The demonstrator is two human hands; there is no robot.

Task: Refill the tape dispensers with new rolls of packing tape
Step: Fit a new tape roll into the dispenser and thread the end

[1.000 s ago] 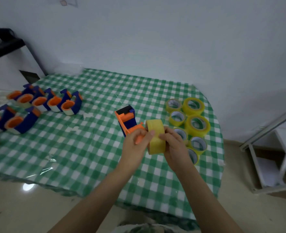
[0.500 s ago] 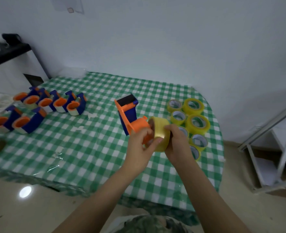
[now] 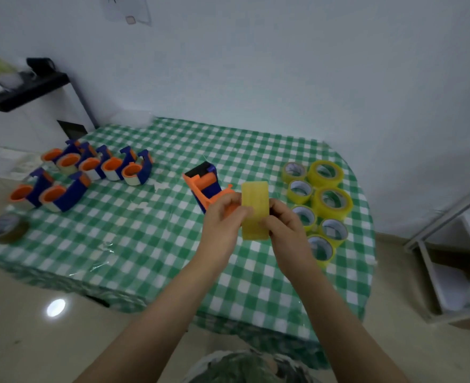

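Above the middle of the table I hold an orange and blue tape dispenser [image 3: 205,186] and a yellow roll of packing tape [image 3: 255,210] edge-on against its orange hub. My left hand [image 3: 222,223] grips the dispenser's orange end, which it largely hides. My right hand [image 3: 286,230] grips the roll from the right, fingers curled round its rim. Several new yellow rolls [image 3: 322,200] lie flat on the right of the table. Several dispensers with rolls in them [image 3: 95,167] stand grouped at the left.
The table wears a green and white checked cloth [image 3: 134,239] under clear plastic. A brownish roll [image 3: 6,226] lies at its left edge. A black-topped white cabinet [image 3: 26,106] stands at the far left, a white rack [image 3: 454,261] on the floor at the right.
The roll has turned from angled on the hub to edge-on toward me and sits slightly higher. My hands stay on dispenser and roll. The camera tilted up a little.
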